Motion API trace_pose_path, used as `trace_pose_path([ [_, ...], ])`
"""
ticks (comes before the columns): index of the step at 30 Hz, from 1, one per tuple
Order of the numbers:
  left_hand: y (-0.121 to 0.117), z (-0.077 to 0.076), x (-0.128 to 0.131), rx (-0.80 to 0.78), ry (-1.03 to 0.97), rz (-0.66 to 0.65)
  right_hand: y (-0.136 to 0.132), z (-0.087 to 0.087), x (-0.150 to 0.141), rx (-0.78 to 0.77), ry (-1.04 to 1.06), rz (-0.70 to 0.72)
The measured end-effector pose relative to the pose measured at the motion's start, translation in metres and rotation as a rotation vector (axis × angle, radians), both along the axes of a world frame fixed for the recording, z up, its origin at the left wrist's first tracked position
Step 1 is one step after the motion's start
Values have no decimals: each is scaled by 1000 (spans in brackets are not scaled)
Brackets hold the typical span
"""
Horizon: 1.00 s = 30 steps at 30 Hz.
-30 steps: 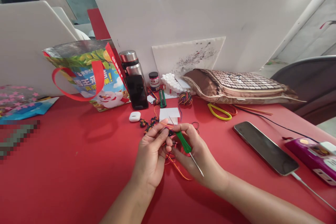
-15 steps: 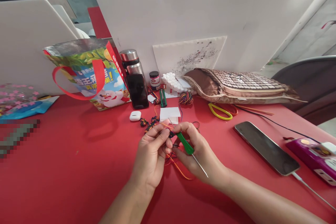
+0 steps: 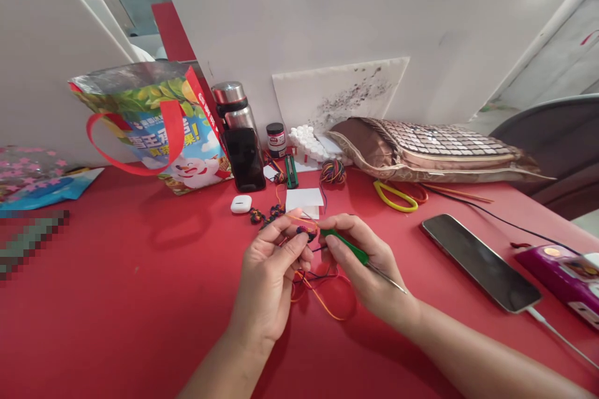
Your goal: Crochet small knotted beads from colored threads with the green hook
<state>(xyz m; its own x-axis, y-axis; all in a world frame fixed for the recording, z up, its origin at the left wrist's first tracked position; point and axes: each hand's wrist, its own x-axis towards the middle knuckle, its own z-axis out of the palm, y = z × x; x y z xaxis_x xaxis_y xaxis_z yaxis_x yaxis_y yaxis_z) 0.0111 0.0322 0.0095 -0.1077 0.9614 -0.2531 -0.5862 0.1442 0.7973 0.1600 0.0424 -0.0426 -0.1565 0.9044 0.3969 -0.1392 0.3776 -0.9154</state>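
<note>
Between the thumb and fingers of my left hand (image 3: 267, 271) is a small crocheted piece (image 3: 307, 234) in dark, multicoloured yarn. My right hand (image 3: 374, 262) grips a crochet hook (image 3: 352, 247) by its green handle, with a metal shaft pointing back over the palm. Its front tip is close to the piece; whether it sits in a stitch I cannot tell. A strand of orange yarn (image 3: 322, 302) loops down below my hands to the table. Behind my left hand lies more crochet work (image 3: 257, 216), partly hidden by my fingers.
A ball of multicoloured yarn (image 3: 333, 172), a white card (image 3: 304, 198), a green cutter (image 3: 291, 171) and a white earbud case (image 3: 241, 204) lie beyond my hands. Farther left stand a phone (image 3: 246, 159), a bottle (image 3: 230, 103) and a bag (image 3: 154, 131). Another phone (image 3: 482, 262) lies right.
My right hand has moved slightly right, away from the left, and the hook has tilted flatter. The crocheted piece stays in my left hand. The view has shifted a little.
</note>
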Motion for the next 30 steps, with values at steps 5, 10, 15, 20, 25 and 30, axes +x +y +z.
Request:
trace_pose_path([
  [5, -2, 0, 0, 4, -6, -6, 2, 0, 0, 101, -110, -38],
  [10, -6, -2, 3, 9, 17, -29, 2, 1, -1, 11, -84, -62],
  [15, -5, -4, 3, 29, 38, -9, 4, 6, -1, -169, 46, -14],
  [20, -4, -8, 3, 29, 18, -21, 6, 7, -1, -268, 115, 31],
  [25, -3, -8, 4, -8, 46, -45, 4, 5, 0, -195, 59, 17],
  [30, -2, -3, 3, 5, 15, -50, 1, 7, 0, -59, 23, -30],
])
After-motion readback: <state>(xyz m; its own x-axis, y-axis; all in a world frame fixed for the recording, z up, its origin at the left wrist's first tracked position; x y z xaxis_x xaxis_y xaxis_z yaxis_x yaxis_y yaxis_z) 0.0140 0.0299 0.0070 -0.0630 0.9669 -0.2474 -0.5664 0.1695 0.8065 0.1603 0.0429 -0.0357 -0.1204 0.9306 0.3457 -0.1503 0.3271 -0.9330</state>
